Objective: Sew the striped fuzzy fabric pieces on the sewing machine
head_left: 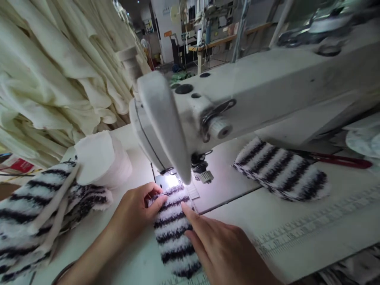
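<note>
Striped cloth (174,231) before a sewing machine (162,118).
Fluffy, with crosswise white and black bands, it narrows to a rounded near end; the right hand's (227,243) index finger and thumb touch its right side, whether gripping I cannot tell; the left hand (138,208) pinches its far left edge; its far end lies brightly lit beneath the machine's head.

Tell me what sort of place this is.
Probably a sewing workshop: a sewing machine with striped plush fabric at its lit working area, a mass of cream cloth beyond it on the left, and what look like thread spools on a bench behind.
</note>
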`<move>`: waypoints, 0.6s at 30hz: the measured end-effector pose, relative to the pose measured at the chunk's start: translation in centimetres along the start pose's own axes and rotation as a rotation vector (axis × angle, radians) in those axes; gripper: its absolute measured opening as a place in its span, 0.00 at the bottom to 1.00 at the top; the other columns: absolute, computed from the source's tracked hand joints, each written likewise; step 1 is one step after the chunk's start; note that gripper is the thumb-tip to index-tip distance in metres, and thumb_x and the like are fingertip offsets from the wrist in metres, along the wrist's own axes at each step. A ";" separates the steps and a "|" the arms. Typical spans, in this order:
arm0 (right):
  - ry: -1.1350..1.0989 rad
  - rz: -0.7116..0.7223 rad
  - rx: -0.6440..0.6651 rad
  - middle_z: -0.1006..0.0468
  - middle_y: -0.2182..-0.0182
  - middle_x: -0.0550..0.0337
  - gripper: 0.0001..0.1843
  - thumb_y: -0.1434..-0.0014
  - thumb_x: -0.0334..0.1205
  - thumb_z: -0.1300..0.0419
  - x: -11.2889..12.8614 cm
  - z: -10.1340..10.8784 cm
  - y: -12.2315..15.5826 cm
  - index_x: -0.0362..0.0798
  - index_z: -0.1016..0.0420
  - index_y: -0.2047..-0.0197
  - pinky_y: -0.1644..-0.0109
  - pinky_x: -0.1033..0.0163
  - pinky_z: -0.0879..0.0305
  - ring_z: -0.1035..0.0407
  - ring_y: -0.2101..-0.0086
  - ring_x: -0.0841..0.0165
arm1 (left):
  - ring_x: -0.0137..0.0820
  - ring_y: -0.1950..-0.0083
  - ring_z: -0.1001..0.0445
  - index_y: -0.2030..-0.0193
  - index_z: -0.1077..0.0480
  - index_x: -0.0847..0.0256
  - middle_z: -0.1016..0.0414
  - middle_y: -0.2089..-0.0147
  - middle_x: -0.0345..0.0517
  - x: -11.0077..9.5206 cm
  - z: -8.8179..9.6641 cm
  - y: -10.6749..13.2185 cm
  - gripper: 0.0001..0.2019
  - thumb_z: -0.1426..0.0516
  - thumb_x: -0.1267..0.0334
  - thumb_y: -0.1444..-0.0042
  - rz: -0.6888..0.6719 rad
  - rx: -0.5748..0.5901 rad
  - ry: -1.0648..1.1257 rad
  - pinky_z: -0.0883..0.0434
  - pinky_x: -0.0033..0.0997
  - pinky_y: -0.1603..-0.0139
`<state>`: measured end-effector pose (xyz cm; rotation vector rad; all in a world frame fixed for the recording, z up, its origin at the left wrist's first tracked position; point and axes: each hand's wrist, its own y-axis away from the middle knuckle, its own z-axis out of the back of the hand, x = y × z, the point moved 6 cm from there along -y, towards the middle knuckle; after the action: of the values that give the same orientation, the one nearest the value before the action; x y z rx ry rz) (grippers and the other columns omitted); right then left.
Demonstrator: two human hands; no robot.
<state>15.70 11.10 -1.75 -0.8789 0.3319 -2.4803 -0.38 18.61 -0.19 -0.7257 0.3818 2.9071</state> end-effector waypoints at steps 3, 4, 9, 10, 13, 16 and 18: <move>0.020 0.024 -0.014 0.20 0.66 0.56 0.22 0.36 0.28 0.54 0.1 -0.2 0.1 0.38 0.40 0.39 0.70 0.66 0.30 0.26 0.70 0.70 | 0.28 0.74 0.31 0.64 0.27 0.56 0.24 0.71 0.36 0.0 0.0 -0.1 0.12 0.46 0.51 0.44 -0.013 -0.036 0.008 0.37 0.26 0.73; 0.032 0.028 -0.018 0.20 0.65 0.56 0.22 0.36 0.28 0.55 0.1 -0.3 0.2 0.38 0.40 0.39 0.70 0.66 0.30 0.26 0.70 0.70 | 0.29 0.74 0.31 0.64 0.27 0.56 0.24 0.71 0.37 0.0 0.0 -0.1 0.12 0.46 0.52 0.44 -0.021 -0.037 0.013 0.36 0.26 0.72; 0.050 0.010 -0.010 0.21 0.67 0.57 0.21 0.35 0.30 0.55 -0.2 -0.1 0.2 0.37 0.38 0.41 0.71 0.66 0.31 0.26 0.71 0.70 | 0.29 0.73 0.28 0.63 0.27 0.56 0.23 0.71 0.37 -0.3 0.2 -0.1 0.10 0.45 0.54 0.42 -0.095 -0.027 -0.031 0.32 0.27 0.72; 0.053 0.006 -0.021 0.21 0.67 0.58 0.20 0.34 0.32 0.55 -0.3 0.3 0.1 0.38 0.37 0.41 0.72 0.66 0.31 0.27 0.72 0.70 | 0.30 0.72 0.27 0.62 0.27 0.57 0.23 0.69 0.38 -0.8 0.8 0.2 0.10 0.44 0.55 0.42 -0.162 -0.109 -0.077 0.31 0.28 0.72; 0.156 0.026 -0.105 0.22 0.68 0.58 0.18 0.33 0.34 0.55 0.0 1.8 -0.3 0.42 0.32 0.45 0.72 0.65 0.32 0.27 0.71 0.69 | 0.34 0.63 0.24 0.55 0.29 0.59 0.24 0.60 0.46 -3.0 2.2 2.3 0.09 0.43 0.59 0.40 -0.442 -0.424 -0.223 0.25 0.34 0.63; 0.360 0.112 -0.184 0.22 0.58 0.55 0.23 0.36 0.25 0.60 0.6 2.0 -0.4 0.42 0.28 0.49 0.59 0.60 0.32 0.28 0.58 0.64 | 0.36 0.50 0.26 0.48 0.33 0.62 0.26 0.51 0.53 -4.8 0.8 4.2 0.12 0.48 0.70 0.38 -0.641 -0.427 -0.229 0.25 0.37 0.51; 0.465 0.159 -0.193 0.23 0.51 0.56 0.27 0.40 0.21 0.62 0.8 1.3 -0.3 0.42 0.28 0.49 0.52 0.58 0.35 0.32 0.51 0.63 | 0.38 0.47 0.28 0.44 0.36 0.67 0.28 0.48 0.58 -5.4 -0.9 4.8 0.16 0.51 0.74 0.39 -0.720 -0.358 -0.244 0.25 0.40 0.48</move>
<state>15.87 10.87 -0.22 -0.3148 0.7761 -2.5069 3.94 13.44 2.62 -0.4106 -0.3671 2.3316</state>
